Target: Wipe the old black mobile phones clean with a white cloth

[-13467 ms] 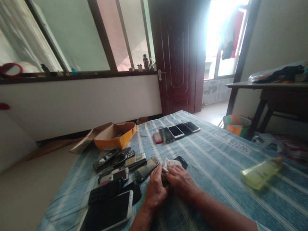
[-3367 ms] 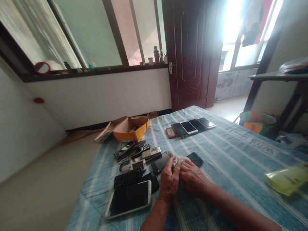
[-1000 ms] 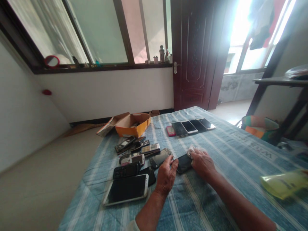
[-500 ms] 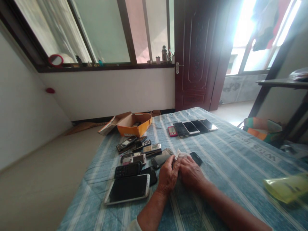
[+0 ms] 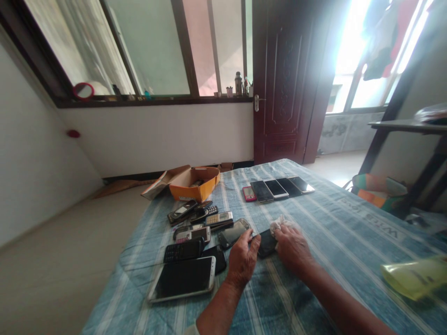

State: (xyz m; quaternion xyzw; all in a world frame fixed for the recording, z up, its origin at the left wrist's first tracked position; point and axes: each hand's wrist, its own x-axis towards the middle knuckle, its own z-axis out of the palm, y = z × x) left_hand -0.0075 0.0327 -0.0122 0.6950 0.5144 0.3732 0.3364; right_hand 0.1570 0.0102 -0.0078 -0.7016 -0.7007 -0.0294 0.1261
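Note:
A small black phone (image 5: 267, 243) lies flat on the blue striped cloth (image 5: 328, 232) between my hands. My left hand (image 5: 243, 260) pinches its near left end with closed fingers. My right hand (image 5: 292, 246) is closed on a crumpled white tissue (image 5: 281, 222) and presses it on the phone's far right end. Just left of my left hand lies a pile of several old phones (image 5: 200, 225), with a large black smartphone (image 5: 183, 284) nearest me.
A row of several phones (image 5: 277, 189) lies at the far side of the cloth. An open orange box (image 5: 193, 182) stands at the far left corner. A yellow-green plastic bottle (image 5: 415, 278) lies at the right. A dark table (image 5: 405, 128) and a door (image 5: 284, 79) are beyond.
My right hand has slid right along the phone with the tissue, uncovering the black phone. My left hand has stayed at its near end.

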